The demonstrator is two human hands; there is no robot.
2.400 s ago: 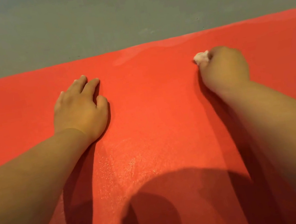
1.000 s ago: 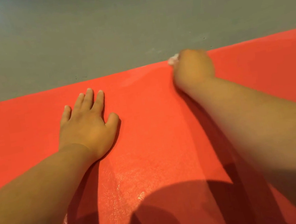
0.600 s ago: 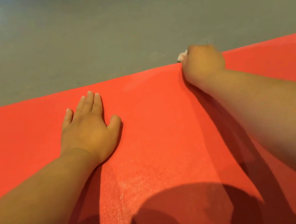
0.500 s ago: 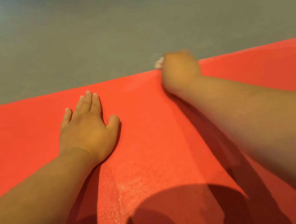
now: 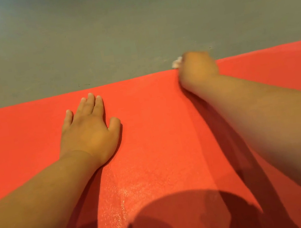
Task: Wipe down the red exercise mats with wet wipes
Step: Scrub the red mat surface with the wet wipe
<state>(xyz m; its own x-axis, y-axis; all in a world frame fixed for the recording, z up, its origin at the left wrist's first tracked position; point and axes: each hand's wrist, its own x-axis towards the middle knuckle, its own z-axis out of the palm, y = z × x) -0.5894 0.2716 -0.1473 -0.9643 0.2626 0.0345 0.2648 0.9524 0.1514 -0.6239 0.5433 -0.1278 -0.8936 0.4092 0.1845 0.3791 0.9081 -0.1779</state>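
Observation:
A red exercise mat [image 5: 152,117] fills the lower two thirds of the head view. My left hand [image 5: 89,130] lies flat on it, palm down, fingers straight and pointing away from me. At the mat's far edge my right hand [image 5: 197,67] is balled round a white wet wipe [image 5: 177,63]; only a small crumpled bit shows past the knuckles, over the edge line. The right hand and forearm are blurred. A wet sheen glistens on the mat below my left wrist.
Grey floor [image 5: 114,31] runs beyond the mat's far edge. The shadow of my head and arms falls across the near part of the mat.
My right hand with the wipe has gone from mid-mat to the far edge, then slid left and back right along it. My left hand stayed flat in place.

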